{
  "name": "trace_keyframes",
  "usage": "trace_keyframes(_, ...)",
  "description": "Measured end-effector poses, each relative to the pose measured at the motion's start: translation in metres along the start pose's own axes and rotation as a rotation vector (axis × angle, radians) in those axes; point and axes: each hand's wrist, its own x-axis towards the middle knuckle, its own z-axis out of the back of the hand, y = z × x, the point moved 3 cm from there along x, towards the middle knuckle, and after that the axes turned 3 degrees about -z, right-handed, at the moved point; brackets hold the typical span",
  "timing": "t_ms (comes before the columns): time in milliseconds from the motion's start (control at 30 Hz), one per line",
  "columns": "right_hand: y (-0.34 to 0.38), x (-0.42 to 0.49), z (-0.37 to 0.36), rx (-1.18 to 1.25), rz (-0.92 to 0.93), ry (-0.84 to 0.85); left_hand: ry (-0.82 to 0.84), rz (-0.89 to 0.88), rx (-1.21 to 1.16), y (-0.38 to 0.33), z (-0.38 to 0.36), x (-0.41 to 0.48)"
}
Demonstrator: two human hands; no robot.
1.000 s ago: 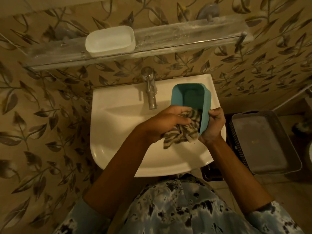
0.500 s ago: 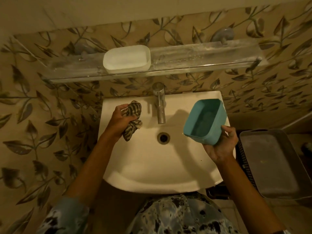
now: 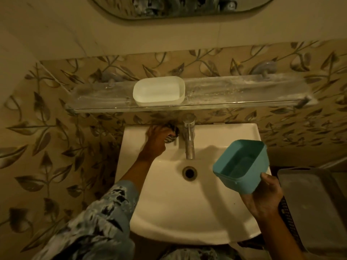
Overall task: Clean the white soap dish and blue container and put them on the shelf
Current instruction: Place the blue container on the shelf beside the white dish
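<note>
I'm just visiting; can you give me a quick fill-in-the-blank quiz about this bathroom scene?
The white soap dish sits on the ____ above the tap. The right hand holds the blue container over the ____. The left hand grips a striped ____ beside the tap.
Missing words: shelf, sink, cloth.

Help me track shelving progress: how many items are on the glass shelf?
1. The white soap dish sits left of centre on the shelf. The blue container is off it, held in the right hand. None seems hidden.
</note>
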Motion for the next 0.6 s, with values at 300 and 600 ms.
trace_keyframes(300, -0.002, -0.001, -0.014, -0.108, 0.016, 0.019, -0.082, 0.018, -0.157, -0.077, 0.035, -0.056)
trace_keyframes(600, -0.004, -0.011, -0.103, -0.514, 0.410, 0.154, -0.200, 0.066, -0.861, -0.191, 0.141, -0.131)
